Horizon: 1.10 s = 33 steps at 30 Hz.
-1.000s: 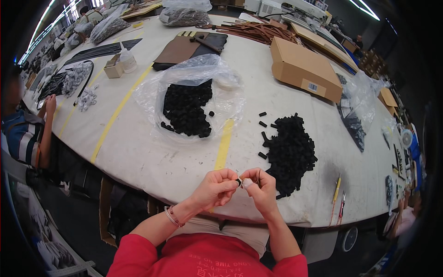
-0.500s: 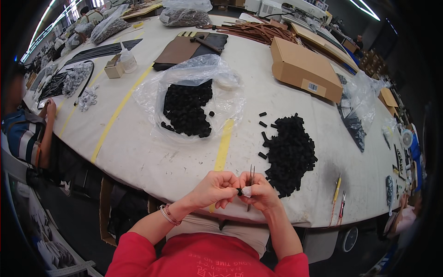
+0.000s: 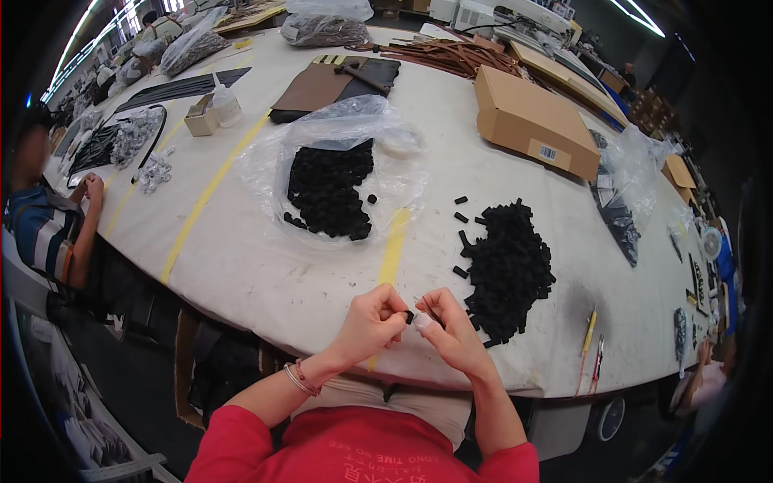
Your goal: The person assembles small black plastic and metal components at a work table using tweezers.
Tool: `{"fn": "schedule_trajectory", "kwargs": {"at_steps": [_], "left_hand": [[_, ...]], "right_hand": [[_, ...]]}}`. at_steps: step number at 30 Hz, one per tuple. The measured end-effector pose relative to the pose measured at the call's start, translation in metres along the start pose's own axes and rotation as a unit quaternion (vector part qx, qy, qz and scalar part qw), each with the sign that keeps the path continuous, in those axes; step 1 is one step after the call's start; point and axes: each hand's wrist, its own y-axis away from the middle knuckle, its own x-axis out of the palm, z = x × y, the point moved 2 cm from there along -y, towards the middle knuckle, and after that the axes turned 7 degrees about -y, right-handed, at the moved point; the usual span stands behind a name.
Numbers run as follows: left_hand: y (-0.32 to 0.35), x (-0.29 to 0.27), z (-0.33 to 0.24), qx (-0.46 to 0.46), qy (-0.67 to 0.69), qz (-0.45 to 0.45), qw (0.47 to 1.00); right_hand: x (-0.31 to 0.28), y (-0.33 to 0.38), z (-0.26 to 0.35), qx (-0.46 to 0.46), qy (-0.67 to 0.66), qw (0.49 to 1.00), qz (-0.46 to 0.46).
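Just past the table's near edge, my left hand (image 3: 372,326) pinches a small black piece (image 3: 409,317) between thumb and fingertips. My right hand (image 3: 452,332), its thumb tip wrapped in white (image 3: 422,321), is closed around thin metal tweezers (image 3: 427,303), now mostly hidden by the fingers. The two hands are close together, with a narrow gap between them. To the right of my right hand lies a heap of short black tube-like pieces (image 3: 509,274). Ahead and to the left, an open clear plastic bag (image 3: 394,173) holds more small black pieces (image 3: 328,189).
A cardboard box (image 3: 535,121) stands beyond the heap. At the right lie a yellow-handled tool (image 3: 589,332) and a red-handled tool (image 3: 597,361). A hammer (image 3: 362,76) rests on brown and black sheets (image 3: 310,92). A co-worker (image 3: 48,217) sits at the left edge.
My hands have drawn slightly apart and moved a little away from me. The tweezers, which pointed upright before, now lie tilted within my right hand.
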Motion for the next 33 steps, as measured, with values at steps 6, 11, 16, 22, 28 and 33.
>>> {"fn": "schedule_trajectory", "kwargs": {"at_steps": [6,11,16,22,28,33], "left_hand": [[-0.005,-0.006,0.002,-0.111,0.217,0.022,0.970],[-0.006,-0.007,0.005,-0.132,0.260,0.068,0.954],[-0.007,-0.007,0.009,-0.123,0.261,0.061,0.955],[-0.007,-0.009,0.009,-0.119,0.269,0.079,0.952],[-0.005,-0.011,0.009,-0.149,0.263,0.122,0.945],[-0.007,-0.012,0.011,-0.174,0.243,0.132,0.945]], "right_hand": [[0.002,0.005,-0.007,-0.003,0.054,0.997,0.060],[0.004,0.005,-0.004,-0.003,0.082,0.996,0.047],[0.004,0.003,-0.007,0.011,0.084,0.995,0.055],[0.001,0.002,-0.013,0.024,0.066,0.995,0.073],[0.000,0.005,-0.006,0.059,-0.024,0.988,0.142],[-0.005,0.000,-0.009,0.133,-0.081,0.972,0.178]]}}
